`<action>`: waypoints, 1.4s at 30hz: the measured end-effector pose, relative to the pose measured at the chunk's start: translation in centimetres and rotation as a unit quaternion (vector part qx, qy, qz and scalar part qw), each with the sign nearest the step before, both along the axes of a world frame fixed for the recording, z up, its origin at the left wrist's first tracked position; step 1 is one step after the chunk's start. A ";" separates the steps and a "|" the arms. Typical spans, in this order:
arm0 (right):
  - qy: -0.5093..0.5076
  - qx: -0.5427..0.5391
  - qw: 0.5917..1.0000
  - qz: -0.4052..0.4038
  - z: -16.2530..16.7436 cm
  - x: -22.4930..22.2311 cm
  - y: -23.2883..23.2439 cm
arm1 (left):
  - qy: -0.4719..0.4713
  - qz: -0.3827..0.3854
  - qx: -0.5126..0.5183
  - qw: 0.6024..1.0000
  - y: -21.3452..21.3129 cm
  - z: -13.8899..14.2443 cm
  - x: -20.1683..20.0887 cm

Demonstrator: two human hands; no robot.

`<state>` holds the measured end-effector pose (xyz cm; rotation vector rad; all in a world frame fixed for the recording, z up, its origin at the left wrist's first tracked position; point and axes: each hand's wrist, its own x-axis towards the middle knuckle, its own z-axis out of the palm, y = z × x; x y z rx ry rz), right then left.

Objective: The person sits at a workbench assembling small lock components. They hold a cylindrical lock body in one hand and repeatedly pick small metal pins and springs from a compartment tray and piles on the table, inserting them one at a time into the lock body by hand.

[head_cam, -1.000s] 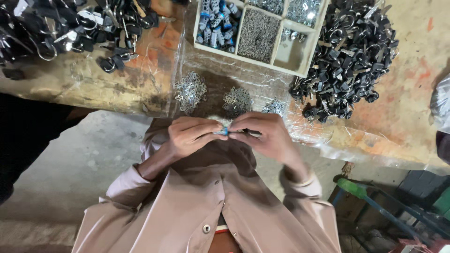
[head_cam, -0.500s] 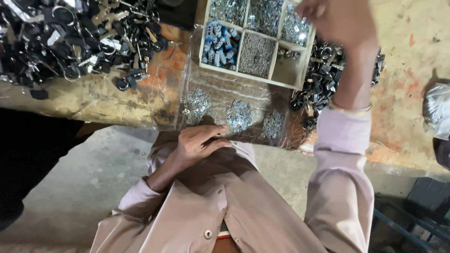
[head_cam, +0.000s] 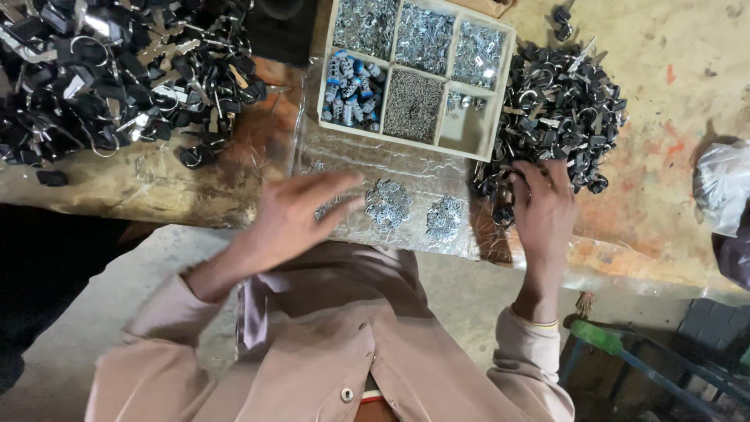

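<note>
My left hand is blurred, fingers spread, reaching over a clear plastic sheet toward small heaps of silver metal parts. It holds nothing that I can see. My right hand rests palm down at the near edge of a pile of black parts with metal rings, fingers curled among them; whether it grips one is hidden. A white compartment tray behind the sheet holds silver pieces, fine dark pins and blue-and-silver cylinders.
A second, larger pile of black ringed parts lies at the far left of the worn wooden bench. A clear plastic bag sits at the right edge. A green-tipped metal frame stands on the floor below right.
My right hand came down from above the tray onto the near edge of the black pile. My left hand left my lap and swung up over the plastic sheet.
</note>
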<state>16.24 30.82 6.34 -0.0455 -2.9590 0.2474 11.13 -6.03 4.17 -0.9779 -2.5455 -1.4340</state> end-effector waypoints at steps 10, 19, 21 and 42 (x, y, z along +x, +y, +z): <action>0.099 -0.583 0.800 -0.099 -1.4 0.9 -1.4 | 0.090 0.029 -0.231 0.968 3.0 2.4 -8.3; -0.011 -0.287 0.944 0.160 -3.1 -2.0 -5.8 | 0.081 -0.024 -0.263 0.961 5.1 0.9 -10.7; -0.021 -0.224 0.962 0.155 -2.3 -2.1 -6.4 | 0.079 -0.029 -0.258 0.963 5.0 0.4 -10.8; 0.024 -0.191 0.969 0.158 -1.9 -10.5 -7.7 | 0.010 -0.011 -0.053 0.998 3.9 2.2 -9.8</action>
